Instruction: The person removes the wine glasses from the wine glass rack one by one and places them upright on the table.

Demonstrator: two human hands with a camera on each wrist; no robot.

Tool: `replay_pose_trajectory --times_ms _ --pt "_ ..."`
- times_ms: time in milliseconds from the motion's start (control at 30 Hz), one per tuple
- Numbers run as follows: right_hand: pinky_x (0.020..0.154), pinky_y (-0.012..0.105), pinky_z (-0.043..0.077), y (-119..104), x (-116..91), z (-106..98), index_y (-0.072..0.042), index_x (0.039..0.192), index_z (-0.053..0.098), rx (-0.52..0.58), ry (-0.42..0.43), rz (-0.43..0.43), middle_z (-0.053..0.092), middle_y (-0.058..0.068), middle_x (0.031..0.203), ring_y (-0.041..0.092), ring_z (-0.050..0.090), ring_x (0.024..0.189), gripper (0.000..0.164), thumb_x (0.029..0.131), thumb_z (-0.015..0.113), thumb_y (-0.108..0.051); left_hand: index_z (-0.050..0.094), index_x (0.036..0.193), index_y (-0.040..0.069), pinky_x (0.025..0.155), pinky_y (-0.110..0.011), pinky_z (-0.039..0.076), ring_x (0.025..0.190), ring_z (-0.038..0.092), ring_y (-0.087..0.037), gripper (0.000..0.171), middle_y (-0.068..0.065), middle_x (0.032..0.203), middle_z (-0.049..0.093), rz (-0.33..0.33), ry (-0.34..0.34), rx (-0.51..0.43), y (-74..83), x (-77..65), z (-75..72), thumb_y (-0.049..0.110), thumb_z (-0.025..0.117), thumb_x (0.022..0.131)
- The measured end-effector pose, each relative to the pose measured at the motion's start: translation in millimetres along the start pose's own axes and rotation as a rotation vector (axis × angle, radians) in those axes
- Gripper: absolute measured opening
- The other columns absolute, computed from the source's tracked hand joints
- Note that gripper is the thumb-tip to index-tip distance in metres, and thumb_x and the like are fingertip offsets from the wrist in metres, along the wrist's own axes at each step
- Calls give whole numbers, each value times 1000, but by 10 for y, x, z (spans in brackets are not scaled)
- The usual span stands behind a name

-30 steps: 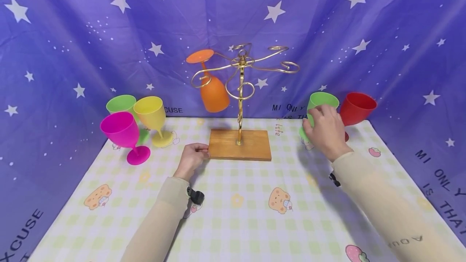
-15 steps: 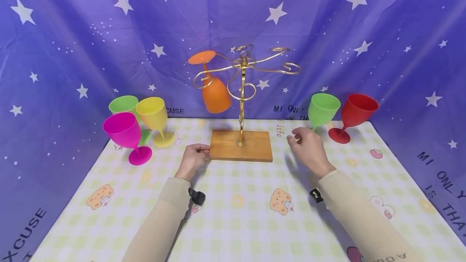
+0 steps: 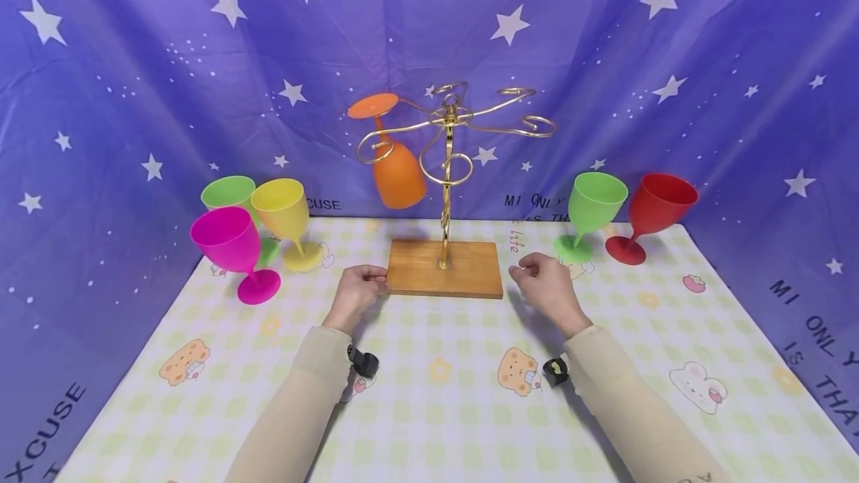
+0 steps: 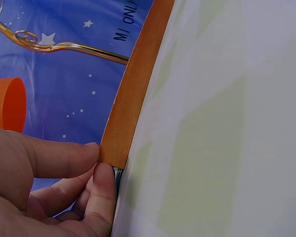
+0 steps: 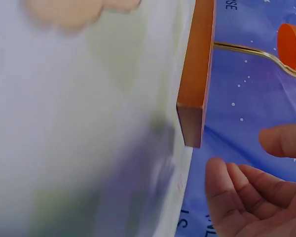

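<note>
A gold wine glass rack (image 3: 446, 203) with curling arms rises from a rectangular wooden base (image 3: 416, 268). An orange goblet (image 3: 399, 176) hangs upside down, tilted, on its left arm. At the base's front left corner, my left hand (image 3: 353, 297) holds the edge between thumb and fingers. My right hand (image 3: 550, 289) is beside the base's right end, apart from it, with thumb and fingers spread and nothing between them. In the right wrist view a gap shows between the fingertips (image 5: 218, 170) and the wooden end. Behind that hand stand a green goblet (image 3: 597, 203) and a red goblet (image 3: 661, 206).
On the left stand a magenta goblet (image 3: 228, 241), a yellow goblet (image 3: 282, 211) and another green goblet (image 3: 224, 191), partly hidden. A checked cloth (image 3: 429, 423) covers the table. Purple star-printed curtain (image 3: 376, 13) encloses the back and sides.
My right hand has come away from the green goblet on the right and moved left and nearer, to beside the base. That goblet stays upright. The left hand keeps its place at the base.
</note>
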State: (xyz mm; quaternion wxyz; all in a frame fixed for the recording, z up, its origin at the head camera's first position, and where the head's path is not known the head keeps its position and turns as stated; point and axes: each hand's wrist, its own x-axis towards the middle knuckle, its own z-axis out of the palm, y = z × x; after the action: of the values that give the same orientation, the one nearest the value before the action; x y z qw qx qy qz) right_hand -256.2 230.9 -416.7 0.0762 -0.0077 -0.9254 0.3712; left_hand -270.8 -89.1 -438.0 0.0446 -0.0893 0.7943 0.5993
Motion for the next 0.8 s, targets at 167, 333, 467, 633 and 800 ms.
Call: replay_pose_trajectory --times_ms 167,333,467,633,800 --pt "68 34 49 -4 2 62 2 108 63 53 -61 91 67 13 91 20 65 70 34 90 62 -27 68 105 -4 65 -23 48 79 61 -18 25 -12 92 66 -4 -1 -4 5 1 5 -7 64 80" --pt "63 30 49 0 9 136 1 108 63 129 -96 168 66 12 88 19 66 70 33 91 63 -27 68 105 -3 65 -23 48 80 61 -19 26 -10 91 65 -14 0 -2 -5 5 8 -7 65 80" --pt "64 29 52 -4 13 199 1 106 63 213 -102 221 66 12 88 20 66 72 29 91 63 -23 68 105 -3 65 -22 48 80 61 -18 26 -10 91 66 -9 3 2 -7 6 6 -7 65 80" --pt "67 30 55 -44 8 251 2 105 64 286 -101 258 66 13 91 19 66 74 25 90 62 -18 68 105 -3 65 -22 48 79 61 -18 26 -11 91 66 -2 5 -2 -9 1 1 -8 65 79" --pt "68 30 55 -56 17 275 3 108 64 302 -96 266 66 15 94 19 66 74 25 89 62 -14 68 105 -3 66 -22 48 80 62 -18 26 -11 92 67 -3 1 -2 -8 3 3 -7 66 80"
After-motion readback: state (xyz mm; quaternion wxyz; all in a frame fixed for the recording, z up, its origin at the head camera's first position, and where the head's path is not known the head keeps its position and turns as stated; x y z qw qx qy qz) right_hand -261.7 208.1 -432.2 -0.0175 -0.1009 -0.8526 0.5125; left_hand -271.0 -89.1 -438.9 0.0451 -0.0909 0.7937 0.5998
